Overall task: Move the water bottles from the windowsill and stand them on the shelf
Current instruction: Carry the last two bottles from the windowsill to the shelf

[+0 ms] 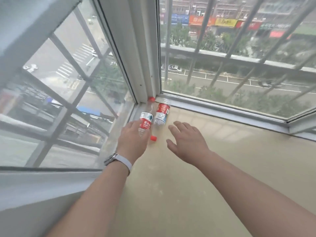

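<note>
Two clear plastic water bottles with red-and-white labels lie on their sides in the far left corner of a beige windowsill (213,159), side by side. The left hand (135,141), a watch (118,159) on its wrist, grips the left bottle (146,121), red cap toward the corner. The right hand (186,141) hovers, fingers spread wide, just short of the right bottle (161,113). A loose red cap (153,138) lies between the hands.

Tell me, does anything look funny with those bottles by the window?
Yes. Both bottles lie on their sides on the windowsill instead of standing. The right bottle looks crumpled, with its red cap end toward the person. The left bottle points its cap into the corner, under the left hand.
</note>
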A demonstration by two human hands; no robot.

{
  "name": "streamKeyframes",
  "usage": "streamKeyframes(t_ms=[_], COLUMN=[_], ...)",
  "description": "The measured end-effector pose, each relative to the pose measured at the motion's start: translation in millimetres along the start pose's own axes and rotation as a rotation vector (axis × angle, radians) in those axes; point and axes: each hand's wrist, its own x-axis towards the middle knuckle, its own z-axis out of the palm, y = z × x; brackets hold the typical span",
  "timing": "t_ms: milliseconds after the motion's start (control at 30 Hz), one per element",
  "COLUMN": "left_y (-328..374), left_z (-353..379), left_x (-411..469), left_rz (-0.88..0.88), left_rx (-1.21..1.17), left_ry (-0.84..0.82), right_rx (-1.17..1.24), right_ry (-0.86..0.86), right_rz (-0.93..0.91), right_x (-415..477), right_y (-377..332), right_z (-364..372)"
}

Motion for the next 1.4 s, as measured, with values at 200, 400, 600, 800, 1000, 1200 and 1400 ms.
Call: streamKeyframes(t_ms=[200, 400, 600, 800, 1000, 1200, 1400], left_y=[-30.8, -49.2, -54.7, -61.1, -62.8, -56.6, -33.2], left_z=[56.2, 95.8, 112.6, 125.0, 126.1, 124.9, 109.7], left_x=[55.5, 96.3, 128.0, 131.9, 133.9, 123.5, 100.1], left_rz=[-0.184, -0.328, -0.455, -0.537, -0.583, -0.563, -0.474], left_rx=[-0.193, -0.275, -0.387, -0.470, -0.491, -0.510, -0.625], left_ry=[-0.013, 0.004, 0.020, -0.045, -0.092, -0.089, -0.051], right_rx=[0.255, 0.592, 0.804, 0.951, 0.909, 0.994, 1.118], right_ry=[-0.080, -0.042, -0.044, -0.024, -0.132, -0.083, -0.038], right_rz=[0.157, 0.452, 0.660, 0.776, 0.740, 0.700, 0.668], right_x=[69.6, 116.5, 151.9, 179.9, 178.2, 149.7, 109.9], right_y=[5.9, 8.8, 19.7, 19.7, 23.1, 29.4, 36.4], right_z=[63.7, 105.1, 133.8, 152.0, 147.2, 139.2, 109.9])
